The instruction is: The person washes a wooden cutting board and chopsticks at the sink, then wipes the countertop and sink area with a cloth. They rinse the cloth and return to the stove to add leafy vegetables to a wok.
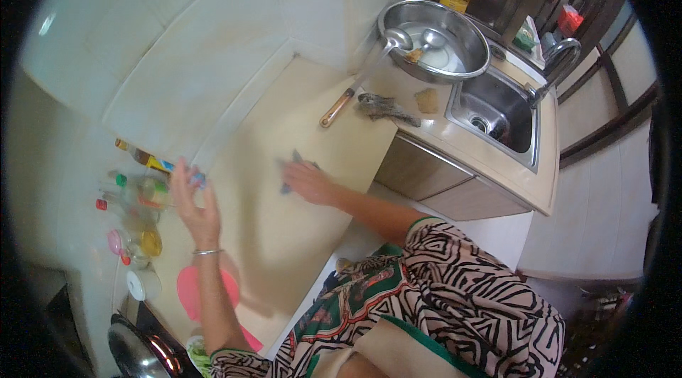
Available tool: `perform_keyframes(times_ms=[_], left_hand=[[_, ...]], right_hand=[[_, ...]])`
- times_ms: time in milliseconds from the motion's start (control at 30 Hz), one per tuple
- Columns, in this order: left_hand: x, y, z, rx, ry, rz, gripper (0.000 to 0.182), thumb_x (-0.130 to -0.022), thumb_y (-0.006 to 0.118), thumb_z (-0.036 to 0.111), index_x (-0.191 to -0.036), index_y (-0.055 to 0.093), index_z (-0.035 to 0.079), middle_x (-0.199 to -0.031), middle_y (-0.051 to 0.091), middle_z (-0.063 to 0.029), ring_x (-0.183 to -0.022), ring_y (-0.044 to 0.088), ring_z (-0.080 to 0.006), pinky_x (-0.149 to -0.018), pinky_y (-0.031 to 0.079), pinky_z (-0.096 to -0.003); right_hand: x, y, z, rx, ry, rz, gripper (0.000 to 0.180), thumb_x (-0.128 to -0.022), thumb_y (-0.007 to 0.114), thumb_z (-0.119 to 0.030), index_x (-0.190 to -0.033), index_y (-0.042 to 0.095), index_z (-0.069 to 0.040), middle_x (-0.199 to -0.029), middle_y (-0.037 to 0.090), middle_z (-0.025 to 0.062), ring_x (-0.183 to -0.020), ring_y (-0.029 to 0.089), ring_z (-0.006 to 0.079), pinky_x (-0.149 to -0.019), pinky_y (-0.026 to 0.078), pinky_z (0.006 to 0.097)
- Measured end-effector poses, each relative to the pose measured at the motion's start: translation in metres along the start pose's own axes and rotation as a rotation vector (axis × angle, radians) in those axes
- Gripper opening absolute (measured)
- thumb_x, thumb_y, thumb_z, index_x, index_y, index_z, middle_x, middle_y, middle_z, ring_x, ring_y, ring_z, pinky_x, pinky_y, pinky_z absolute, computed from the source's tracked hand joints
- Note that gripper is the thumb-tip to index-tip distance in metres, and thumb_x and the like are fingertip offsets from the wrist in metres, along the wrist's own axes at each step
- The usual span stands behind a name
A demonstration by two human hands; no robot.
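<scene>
My right hand [309,182] presses down on a dark grey-blue cloth [286,188] on the beige countertop [298,234]. Most of the cloth is hidden under the palm, and the fingers are blurred. My left hand [196,213], with a bangle at the wrist, is raised at the left beside a row of bottles. Its fingers and thumb are apart around the lower part of a bottle with a yellow and blue label [160,165]. Whether they grip that bottle or only pass in front of it, I cannot tell.
Clear bottles [152,191], an oil bottle [151,243] and a white canister [143,285] line the wall. A pink utensil [186,293] lies under my left forearm, near a pan [133,351]. A ladle [341,103] leans on a steel basin [434,77] beside a sink [506,95] and grey rag [386,107].
</scene>
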State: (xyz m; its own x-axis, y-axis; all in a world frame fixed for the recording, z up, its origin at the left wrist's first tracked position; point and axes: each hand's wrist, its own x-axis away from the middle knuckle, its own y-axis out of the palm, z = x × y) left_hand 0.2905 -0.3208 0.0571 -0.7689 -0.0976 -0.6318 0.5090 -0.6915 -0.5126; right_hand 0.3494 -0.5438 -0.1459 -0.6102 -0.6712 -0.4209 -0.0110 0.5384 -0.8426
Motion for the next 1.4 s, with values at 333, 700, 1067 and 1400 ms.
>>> perform_keyframes(times_ms=[333, 700, 1067, 1400], left_hand=[[0.022, 0.196, 0.089, 0.244, -0.024, -0.652, 0.044, -0.08, 0.059, 0.002, -0.123, 0.05, 0.006, -0.118, 0.053, -0.0102, -0.102, 0.056, -0.0213, -0.079, 0.049, -0.0303], [0.015, 0.382, 0.094, -0.425, 0.318, -0.733, 0.054, -0.071, 0.065, 0.013, -0.122, 0.049, 0.009, -0.12, 0.049, -0.0123, -0.123, 0.033, -0.0371, -0.101, 0.032, -0.0411], [0.011, 0.359, 0.074, -0.278, -0.095, -0.448, 0.043, -0.076, 0.061, 0.013, -0.116, 0.052, 0.002, -0.11, 0.054, -0.0209, -0.107, 0.049, -0.0349, -0.093, 0.037, -0.0431], [0.018, 0.431, 0.151, 0.08, 0.334, -0.646, 0.056, -0.075, 0.066, 0.022, -0.124, 0.046, 0.003, -0.117, 0.047, -0.0223, -0.109, 0.046, -0.037, -0.094, 0.038, -0.0411]], right_hand=[[0.161, -0.126, 0.111, 0.007, 0.207, 0.142, 0.034, -0.072, 0.055, -0.004, -0.106, 0.056, -0.004, -0.114, 0.053, 0.0172, -0.111, 0.048, 0.0334, -0.095, 0.039, 0.0408], [0.318, -0.277, 0.158, 0.067, 0.983, 0.618, 0.024, -0.084, 0.053, -0.006, -0.108, 0.058, -0.001, -0.111, 0.058, 0.0179, -0.104, 0.056, 0.032, -0.09, 0.044, 0.0365], [0.226, -0.171, 0.15, 0.084, 0.5, 0.182, 0.038, -0.081, 0.054, -0.013, -0.119, 0.049, -0.006, -0.128, 0.046, 0.013, -0.125, 0.037, 0.029, -0.103, 0.028, 0.0464], [0.38, -0.275, 0.194, 0.429, 1.116, 0.453, 0.024, -0.08, 0.052, -0.006, -0.103, 0.058, -0.001, -0.105, 0.058, 0.0174, -0.097, 0.054, 0.0348, -0.082, 0.044, 0.0429]])
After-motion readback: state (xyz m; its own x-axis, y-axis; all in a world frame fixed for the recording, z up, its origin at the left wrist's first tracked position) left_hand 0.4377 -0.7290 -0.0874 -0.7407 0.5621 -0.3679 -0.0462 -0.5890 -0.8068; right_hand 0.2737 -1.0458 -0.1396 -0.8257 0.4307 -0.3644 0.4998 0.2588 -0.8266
